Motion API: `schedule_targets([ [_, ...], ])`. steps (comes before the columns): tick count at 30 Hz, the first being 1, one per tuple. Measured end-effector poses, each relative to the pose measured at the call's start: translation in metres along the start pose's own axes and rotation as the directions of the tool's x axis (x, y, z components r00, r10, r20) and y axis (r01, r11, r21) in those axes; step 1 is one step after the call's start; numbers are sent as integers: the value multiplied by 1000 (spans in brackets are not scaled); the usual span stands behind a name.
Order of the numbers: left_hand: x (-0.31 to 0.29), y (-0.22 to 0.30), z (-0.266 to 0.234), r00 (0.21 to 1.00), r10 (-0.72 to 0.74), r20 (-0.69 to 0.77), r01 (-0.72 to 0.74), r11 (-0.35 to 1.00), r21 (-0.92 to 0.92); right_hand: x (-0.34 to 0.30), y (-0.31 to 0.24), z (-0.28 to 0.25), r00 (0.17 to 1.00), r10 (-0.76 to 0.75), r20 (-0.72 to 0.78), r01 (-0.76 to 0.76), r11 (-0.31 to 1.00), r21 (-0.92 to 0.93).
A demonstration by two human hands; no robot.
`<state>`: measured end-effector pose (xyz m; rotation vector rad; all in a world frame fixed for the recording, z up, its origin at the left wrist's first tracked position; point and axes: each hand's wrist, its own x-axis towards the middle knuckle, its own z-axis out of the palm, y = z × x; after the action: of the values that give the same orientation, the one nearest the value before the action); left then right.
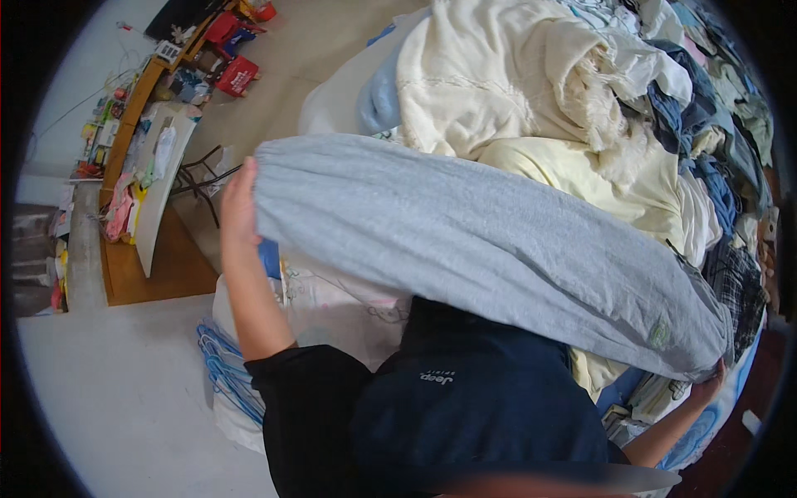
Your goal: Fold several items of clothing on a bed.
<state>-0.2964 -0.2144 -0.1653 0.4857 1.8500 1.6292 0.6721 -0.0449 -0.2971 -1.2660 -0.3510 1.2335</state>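
A pair of light grey sweatpants (465,241), folded lengthwise, stretches slantwise in front of my body. At its gathered cuff end is my left hand (239,199), closed on the edge with the fingers mostly behind the cloth. The wider waist end, lower and to the right, is held by my right hand (710,385), of which only a small part shows. A small green patch (660,332) marks the cloth near that end. Beyond the pants lie a cream fringed knit piece (498,75) and a pale yellow garment (598,183).
A large heap of mixed clothes (706,100) fills the far right. Blue hangers (228,369) lie at my left. Farther left stand a folding table (166,166), a long wooden shelf (137,116) crowded with small items, and a red box (237,76) on the floor.
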Motion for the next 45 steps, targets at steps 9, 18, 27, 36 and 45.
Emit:
schedule_targets([
  [9, 54, -153, -32, 996, 3, 94, -61, 783, 619, -9, 6, 7, 997, 34, -72, -31, 999, 45],
  [18, 39, -133, -6, 719, 651, 243, -429, 141, 892, -8, 8, -4, 999, 46, 21, -47, 998, 50],
  [27, -92, -144, 171, 625, 478, 618, -750, 588, 304, -8, 4, 0, 999, 44, -26, -43, 998, 46],
  [36, -94, -160, 191, 777, 431, 460, -627, 595, 502, -5, 9, -8, 997, 62, -46, -60, 998, 36],
  [45, -63, -175, 180, 885, 226, 407, -410, 793, 451, -7, 5, 1, 996, 59, -69, -59, 998, 5],
])
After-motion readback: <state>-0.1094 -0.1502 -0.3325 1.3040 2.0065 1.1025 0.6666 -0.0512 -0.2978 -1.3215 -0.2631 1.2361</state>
